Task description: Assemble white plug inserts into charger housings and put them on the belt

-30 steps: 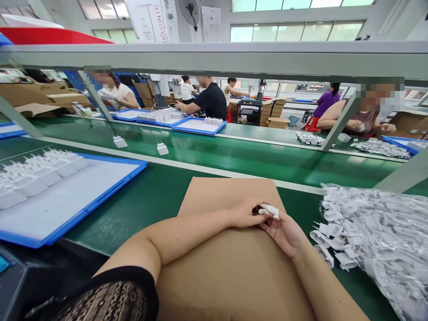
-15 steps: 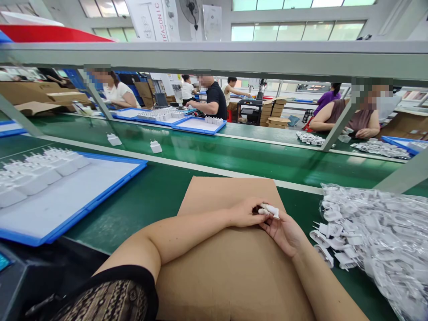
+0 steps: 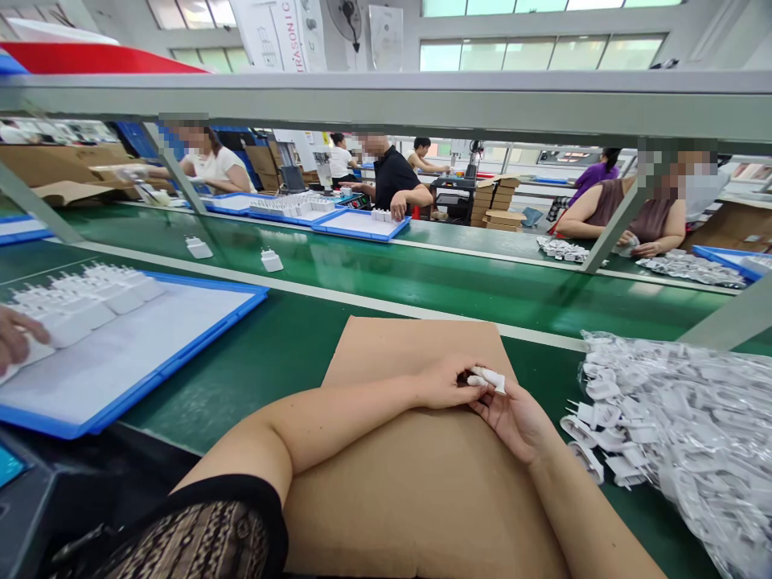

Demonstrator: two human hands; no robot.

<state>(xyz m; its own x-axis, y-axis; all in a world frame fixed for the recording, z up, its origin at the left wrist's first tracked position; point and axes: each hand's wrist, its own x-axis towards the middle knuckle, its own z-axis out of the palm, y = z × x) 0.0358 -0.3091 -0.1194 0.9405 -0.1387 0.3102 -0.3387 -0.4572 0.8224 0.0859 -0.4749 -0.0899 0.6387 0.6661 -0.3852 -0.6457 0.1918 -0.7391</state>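
Observation:
My left hand [image 3: 447,384] and my right hand [image 3: 511,418] meet above the brown cardboard [image 3: 386,482] in front of me. Their fingers are bent together and touch at the tips. A small white tube-like piece [image 3: 493,379] shows between them, flared at its right end. It may be a finger cot worn on a finger; I cannot tell. Whatever else the fingers pinch is hidden. To the right of my right hand lies a heap of white plastic parts [image 3: 669,426] with clear plastic bagging over it.
A blue-rimmed tray [image 3: 181,354] at left holds rows of white plug adapters [image 3: 90,301]; another person's hand [image 3: 18,338] reaches into it. Two white adapters [image 3: 271,260] lie on the green belt [image 3: 386,277]. A metal frame bar [image 3: 386,104] crosses overhead. Several co-workers sit beyond.
Another person's hand has come in at the left tray's edge. Across the belt, a co-worker's hand has reached to a tray. The two adapters have shifted slightly left. My hands look unchanged.

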